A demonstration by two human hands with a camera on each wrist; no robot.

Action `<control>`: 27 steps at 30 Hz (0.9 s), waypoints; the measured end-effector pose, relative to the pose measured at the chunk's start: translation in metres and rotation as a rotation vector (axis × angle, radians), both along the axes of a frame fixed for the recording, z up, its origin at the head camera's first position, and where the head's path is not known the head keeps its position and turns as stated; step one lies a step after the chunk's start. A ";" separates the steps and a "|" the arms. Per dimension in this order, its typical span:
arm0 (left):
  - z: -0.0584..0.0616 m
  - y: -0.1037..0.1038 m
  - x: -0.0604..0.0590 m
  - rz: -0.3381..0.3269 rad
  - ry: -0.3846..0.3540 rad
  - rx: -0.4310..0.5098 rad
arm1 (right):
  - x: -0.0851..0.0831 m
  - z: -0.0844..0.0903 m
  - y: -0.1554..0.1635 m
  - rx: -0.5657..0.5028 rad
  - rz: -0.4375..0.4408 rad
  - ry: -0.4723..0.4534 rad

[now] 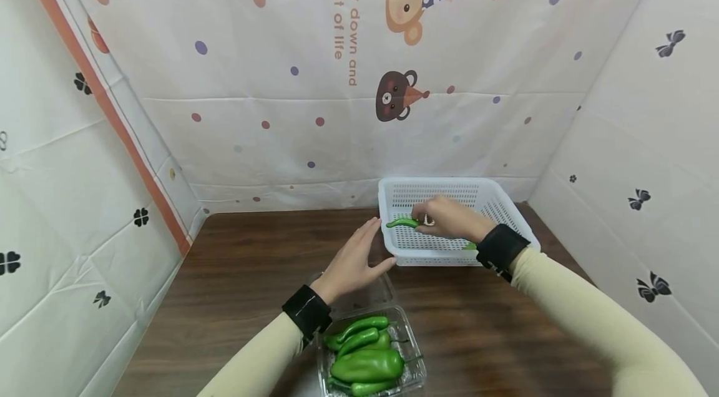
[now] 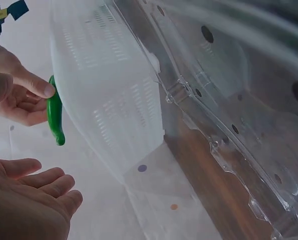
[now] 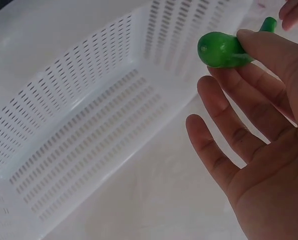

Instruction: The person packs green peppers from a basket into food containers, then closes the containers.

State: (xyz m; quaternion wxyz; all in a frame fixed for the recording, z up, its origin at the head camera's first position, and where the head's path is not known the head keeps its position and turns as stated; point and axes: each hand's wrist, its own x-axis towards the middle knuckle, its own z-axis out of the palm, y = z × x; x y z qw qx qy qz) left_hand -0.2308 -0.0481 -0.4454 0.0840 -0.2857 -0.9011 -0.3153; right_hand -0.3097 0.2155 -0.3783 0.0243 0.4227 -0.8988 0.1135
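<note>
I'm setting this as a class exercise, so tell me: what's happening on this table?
A person's right hand pinches a green pepper over the white slotted basket. The left hand is open beside the basket's near corner. A clear plastic container nearer the person holds more green peppers on the brown table.
</note>
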 end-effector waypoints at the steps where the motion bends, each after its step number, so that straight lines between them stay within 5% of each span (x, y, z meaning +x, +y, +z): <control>1: 0.000 -0.001 0.001 -0.001 -0.002 0.001 | 0.002 0.000 -0.001 0.003 0.002 0.001; 13: 0.005 -0.009 0.019 -0.016 -0.026 0.010 | 0.030 0.002 -0.015 -0.007 0.069 0.073; 27: 0.006 -0.023 0.042 -0.087 0.037 0.031 | 0.061 -0.001 -0.021 -0.072 0.154 0.119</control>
